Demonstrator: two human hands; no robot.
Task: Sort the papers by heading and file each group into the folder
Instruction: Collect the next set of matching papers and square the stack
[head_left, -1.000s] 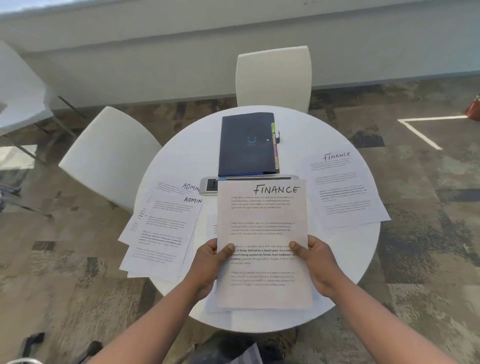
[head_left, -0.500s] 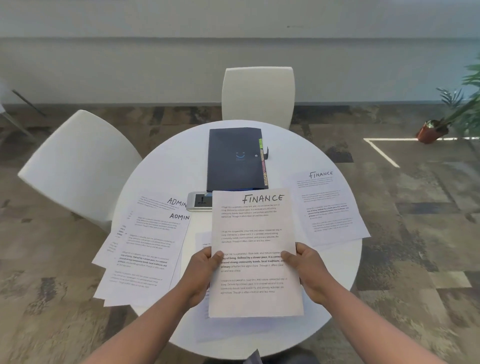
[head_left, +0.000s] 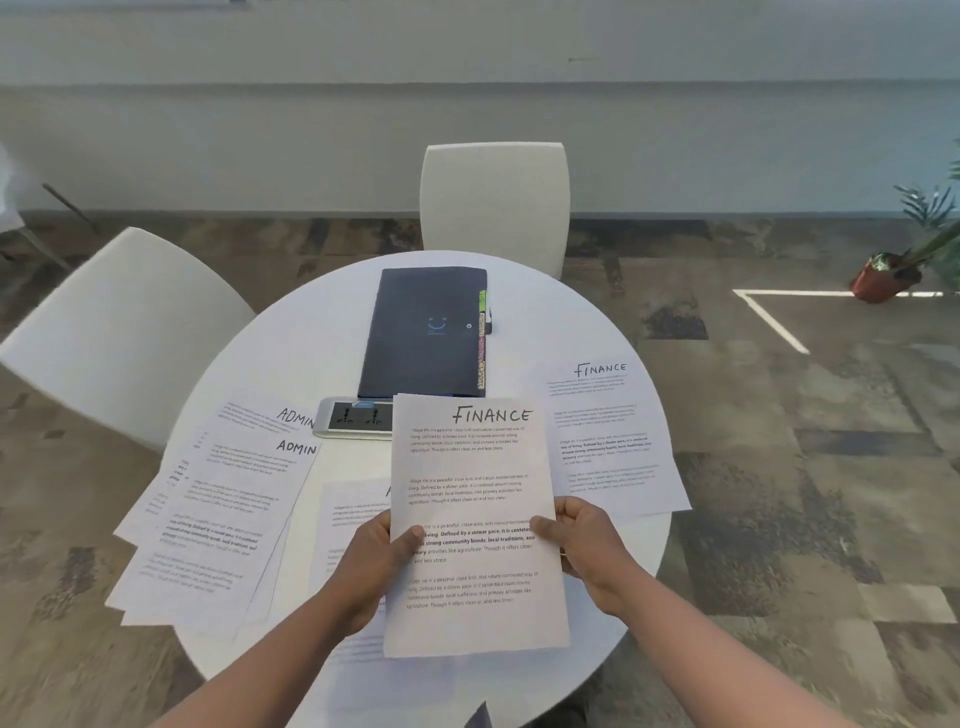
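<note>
Fingers both hands pinch FINANCE sheet at side edges; thin, floppy, light; likely sags one-handed, support both edges

2 hands (thumbs up top) pinching

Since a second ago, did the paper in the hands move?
Cannot tell. The held FINANCE sheet still has its top edge across the power strip, just below the dark folder. The camera tilted, so everything shifted together.
</note>
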